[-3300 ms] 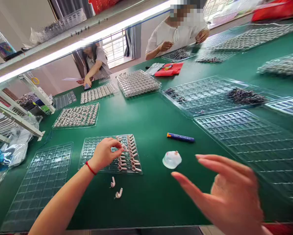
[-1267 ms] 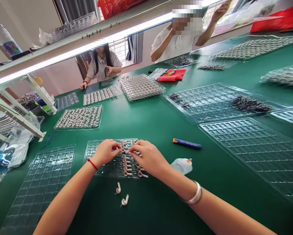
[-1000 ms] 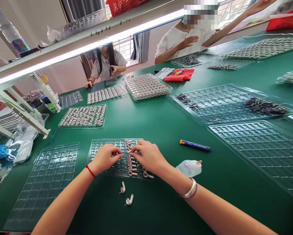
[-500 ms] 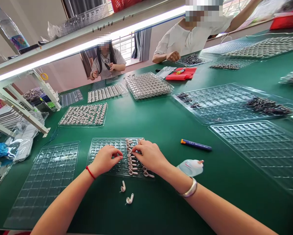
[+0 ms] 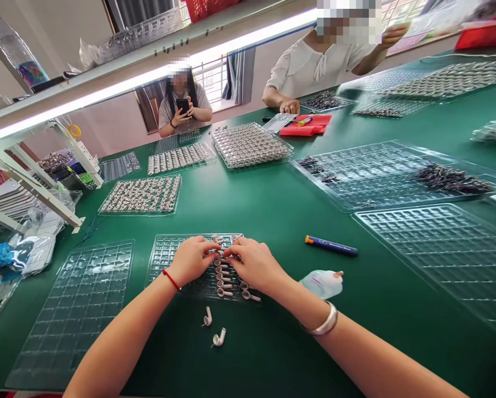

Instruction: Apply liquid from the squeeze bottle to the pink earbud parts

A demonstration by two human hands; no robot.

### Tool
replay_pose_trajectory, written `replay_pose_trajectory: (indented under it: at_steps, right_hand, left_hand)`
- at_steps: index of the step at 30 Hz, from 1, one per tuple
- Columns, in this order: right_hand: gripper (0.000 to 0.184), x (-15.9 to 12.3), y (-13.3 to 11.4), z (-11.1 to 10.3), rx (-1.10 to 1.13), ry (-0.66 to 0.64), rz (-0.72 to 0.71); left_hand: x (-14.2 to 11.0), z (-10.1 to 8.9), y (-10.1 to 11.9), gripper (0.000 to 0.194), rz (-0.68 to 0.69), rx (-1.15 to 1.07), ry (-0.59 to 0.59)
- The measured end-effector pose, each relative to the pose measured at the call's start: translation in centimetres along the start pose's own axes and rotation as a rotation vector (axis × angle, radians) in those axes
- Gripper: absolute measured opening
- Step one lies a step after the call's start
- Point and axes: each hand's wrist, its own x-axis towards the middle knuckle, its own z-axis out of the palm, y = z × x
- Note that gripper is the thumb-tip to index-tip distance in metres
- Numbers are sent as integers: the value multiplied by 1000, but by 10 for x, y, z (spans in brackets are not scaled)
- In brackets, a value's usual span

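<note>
A clear plastic grid tray [image 5: 167, 255] lies on the green table in front of me, with two columns of small white earbud-shaped parts [image 5: 223, 276] in its right side. My left hand [image 5: 192, 261], with a red string at the wrist, and my right hand [image 5: 251, 264], with a silver bangle, meet over those parts. Both have their fingers curled and pinched together at the tray's upper rows. What the fingertips hold is hidden. Two loose white parts [image 5: 213, 327] lie on the table just below the tray.
A blue pen [image 5: 331, 246] and a small clear bottle [image 5: 322, 282] lie right of my hands. An empty grid tray [image 5: 77, 309] sits at the left and larger ones [image 5: 438, 249] at the right. Two people sit across the table behind filled trays [image 5: 250, 145].
My right hand came in from the lower right to the tray. My left hand has since slid right to meet it. The far person lifted a phone.
</note>
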Motion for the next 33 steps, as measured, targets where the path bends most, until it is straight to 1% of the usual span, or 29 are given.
replay_pose_trajectory:
  at_steps: [3, 7, 13, 18, 26, 33]
  right_hand:
    - [23, -1, -2, -1, -12, -17, 3]
    - [24, -2, -4, -3, -31, -34, -1]
    - [24, -2, -8, -5, -62, -48, -18]
    - [24, -1, -8, -4, -102, -52, -28]
    - [26, -1, -10, 1, -156, -33, -42]
    - [25, -2, -7, 4, -162, 9, -53]
  left_hand:
    - [7, 4, -1, 14, 12, 12, -9]
    - [11, 3, -2, 11, 21, 24, -17]
    - [10, 0, -4, 13, 29, 50, -32]
    - [15, -1, -5, 12, 33, 79, -72]
    - [20, -1, -1, 16, 64, 149, -134]
    - [19, -1, -3, 16, 33, 103, -115]
